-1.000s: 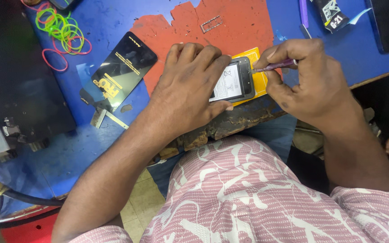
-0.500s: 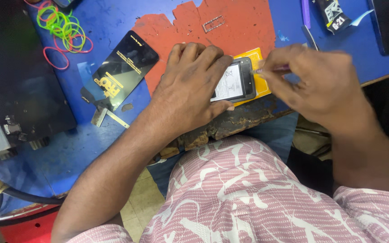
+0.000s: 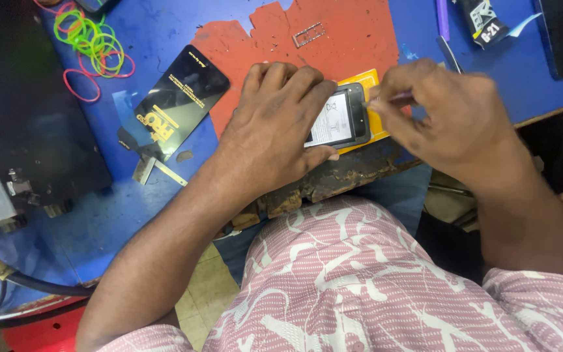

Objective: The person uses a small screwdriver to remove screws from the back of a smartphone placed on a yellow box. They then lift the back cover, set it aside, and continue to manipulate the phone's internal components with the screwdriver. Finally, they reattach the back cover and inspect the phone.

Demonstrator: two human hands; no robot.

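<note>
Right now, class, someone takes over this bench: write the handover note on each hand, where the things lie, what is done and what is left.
Left hand: pressed flat on the small dark phone, pinning it to the yellow pad at the blue bench's front edge.
Right hand: pinch grip on a thin metal tool, tip at the phone's right end.
Done: phone placed and steadied.
Left: work at that end; what exactly is hidden.
Aside: black glass panel.

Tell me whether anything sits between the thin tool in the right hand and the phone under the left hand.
Nothing visible does. The right hand holds the thin tool with its tip right at the end of the phone. The left hand covers the phone's other end, away from the tool.
</note>
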